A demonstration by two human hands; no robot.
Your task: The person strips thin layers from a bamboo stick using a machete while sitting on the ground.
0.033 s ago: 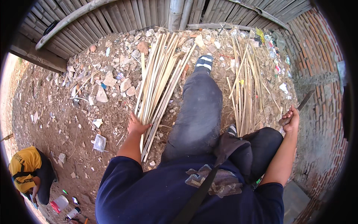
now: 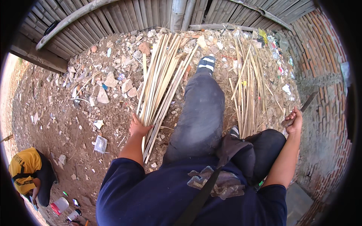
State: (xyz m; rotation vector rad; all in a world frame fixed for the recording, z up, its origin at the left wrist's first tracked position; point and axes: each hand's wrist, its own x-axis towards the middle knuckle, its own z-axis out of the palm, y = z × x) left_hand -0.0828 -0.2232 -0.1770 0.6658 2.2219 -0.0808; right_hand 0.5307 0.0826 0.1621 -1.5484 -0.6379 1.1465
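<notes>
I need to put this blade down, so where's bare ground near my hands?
Bare dirt lies left of the left hand, between the rubble and a plastic bag. It is crowded ahead: the split bamboo bundle and the loose strips beside the right hand holding the blade.

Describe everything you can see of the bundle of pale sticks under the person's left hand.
The bundle is a loose sheaf of long, thin, pale yellow strips that look like split bamboo or cane. It lies flat on the rubble-strewn dirt, running from the fence toward the person and narrowing at the near end. The strips are dry, straight and uneven in length, some splaying at the far end. The left hand rests on its near end; the outstretched leg lies alongside it.
</notes>
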